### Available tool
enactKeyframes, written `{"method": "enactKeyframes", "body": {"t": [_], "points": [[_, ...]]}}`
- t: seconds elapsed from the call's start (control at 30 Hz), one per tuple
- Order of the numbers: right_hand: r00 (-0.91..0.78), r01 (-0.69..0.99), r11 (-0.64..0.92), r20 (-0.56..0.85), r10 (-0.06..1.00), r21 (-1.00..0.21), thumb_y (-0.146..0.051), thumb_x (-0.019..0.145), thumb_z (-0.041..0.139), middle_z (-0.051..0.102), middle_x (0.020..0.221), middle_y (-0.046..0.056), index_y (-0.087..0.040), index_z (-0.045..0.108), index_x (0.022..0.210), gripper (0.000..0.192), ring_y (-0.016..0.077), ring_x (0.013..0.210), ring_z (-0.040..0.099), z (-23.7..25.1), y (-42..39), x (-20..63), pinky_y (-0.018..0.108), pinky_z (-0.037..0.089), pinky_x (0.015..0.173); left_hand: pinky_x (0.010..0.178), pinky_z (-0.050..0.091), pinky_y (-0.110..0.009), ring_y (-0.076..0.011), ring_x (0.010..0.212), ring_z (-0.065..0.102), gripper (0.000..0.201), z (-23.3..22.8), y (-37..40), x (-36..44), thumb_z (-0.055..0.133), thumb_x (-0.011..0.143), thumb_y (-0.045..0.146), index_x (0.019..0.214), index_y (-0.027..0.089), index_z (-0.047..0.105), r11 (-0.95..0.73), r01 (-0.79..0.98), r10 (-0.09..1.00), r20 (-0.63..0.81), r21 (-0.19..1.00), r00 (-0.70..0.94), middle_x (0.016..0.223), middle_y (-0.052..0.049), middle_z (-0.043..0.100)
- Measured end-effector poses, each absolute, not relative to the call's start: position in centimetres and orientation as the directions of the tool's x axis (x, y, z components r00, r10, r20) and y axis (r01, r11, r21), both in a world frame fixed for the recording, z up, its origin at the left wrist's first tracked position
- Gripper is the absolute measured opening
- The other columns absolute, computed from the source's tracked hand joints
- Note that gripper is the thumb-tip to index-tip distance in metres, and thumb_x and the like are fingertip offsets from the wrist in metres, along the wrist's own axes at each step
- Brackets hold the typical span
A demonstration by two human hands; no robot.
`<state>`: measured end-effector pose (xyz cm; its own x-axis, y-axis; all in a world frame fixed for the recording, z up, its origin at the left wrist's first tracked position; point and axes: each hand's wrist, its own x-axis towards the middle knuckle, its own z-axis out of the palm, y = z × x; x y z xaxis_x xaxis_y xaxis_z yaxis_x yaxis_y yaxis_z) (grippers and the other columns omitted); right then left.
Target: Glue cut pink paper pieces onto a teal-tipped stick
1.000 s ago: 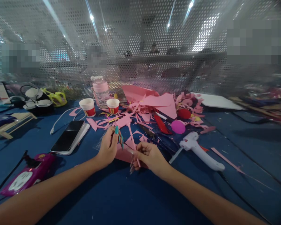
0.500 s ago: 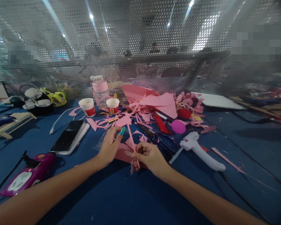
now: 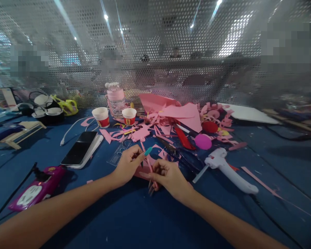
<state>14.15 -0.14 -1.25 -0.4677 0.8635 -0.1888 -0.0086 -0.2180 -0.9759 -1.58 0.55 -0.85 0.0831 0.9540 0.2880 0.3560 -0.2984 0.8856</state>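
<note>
In the lower part of the frame two bare forearms come from the bottom corners and meet near the middle, above the blue table (image 3: 134,221). The right hand (image 3: 168,176) is curled, and its thumb and fingers pinch a thin pink paper strip (image 3: 148,162). The strip passes through this pinch: a short end hangs below the fingers, and the longer part rises up and to the left, toward the other hand. The left hand (image 3: 128,164) is just beside the right one, its fingers bent, and its fingertip with a teal nail lies against the upper part of the strip; whether it really grips the strip I cannot tell. Under both hands lies a bigger pink paper piece (image 3: 142,172) on the table.

At the lower left of the frame stands a magenta power strip (image 3: 35,192). A little further, left of the hands, a black phone (image 3: 79,152) lies on a white device. Right of the hands lies a white glue gun (image 3: 228,169), near but apart from them.

Further back, in the middle of the frame, is a heap of pink paper scraps (image 3: 171,117) with a red cutter (image 3: 182,138) and a magenta ball (image 3: 203,141). Left of the heap stand two paper cups (image 3: 102,117) and a pink-capped bottle (image 3: 115,98). Behind everything rises a perforated metal screen (image 3: 155,52).
</note>
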Motion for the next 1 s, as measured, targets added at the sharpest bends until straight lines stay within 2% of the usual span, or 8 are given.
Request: {"method": "enactKeyframes", "body": {"t": [0.5,0.67,0.8,1.0], "points": [[-0.465,0.009,-0.209,-0.189,0.865,-0.978,-0.036,0.054,0.075,0.052,0.039,-0.007,-0.018,0.045,0.06,0.036,0.0079,0.033,0.049,-1.02,-0.09,14.16,0.019,0.04,0.037,0.053,0.033,-0.023,-0.0095,0.055,0.04,0.029,-0.4,0.17,-1.51,0.046,0.083,0.027,0.057,0.017,0.041,-0.428,0.415,0.9,0.421,0.803,0.115,0.059,0.003,0.041],[-0.477,0.009,-0.217,-0.195,0.857,-0.976,-0.041,0.055,0.073,0.056,0.044,-0.006,-0.017,0.047,0.061,0.036,0.0071,0.034,0.051,-0.94,-0.04,14.22,0.018,0.043,0.037,0.055,0.033,-0.023,-0.0101,0.057,0.04,0.026,-0.67,0.19,-1.59,0.043,0.084,0.023,0.059,0.017,0.039,-0.462,0.476,0.878,0.46,0.748,0.129,0.061,0.002,0.041],[-0.468,0.014,-0.226,-0.206,0.859,-0.974,-0.043,0.055,0.073,0.056,0.044,-0.006,-0.017,0.047,0.061,0.037,0.007,0.034,0.051,-0.91,-0.01,14.17,0.018,0.044,0.036,0.055,0.033,-0.023,-0.0102,0.058,0.04,0.022,-0.65,0.19,-1.68,0.041,0.084,0.018,0.062,0.018,0.039,-0.502,0.53,0.851,0.498,0.684,0.163,0.062,0.002,0.04],[-0.459,0.033,-0.187,-0.181,0.87,-0.982,-0.042,0.057,0.072,0.054,0.041,-0.006,-0.017,0.046,0.06,0.036,0.0066,0.032,0.05,-0.92,-0.1,14.18,0.017,0.042,0.034,0.054,0.033,-0.024,-0.0112,0.058,0.039,0.021,-0.73,0.13,-1.63,0.041,0.08,0.011,0.061,0.019,0.035,-0.596,0.607,0.76,0.613,0.525,0.216,0.062,0.002,0.039]]}}
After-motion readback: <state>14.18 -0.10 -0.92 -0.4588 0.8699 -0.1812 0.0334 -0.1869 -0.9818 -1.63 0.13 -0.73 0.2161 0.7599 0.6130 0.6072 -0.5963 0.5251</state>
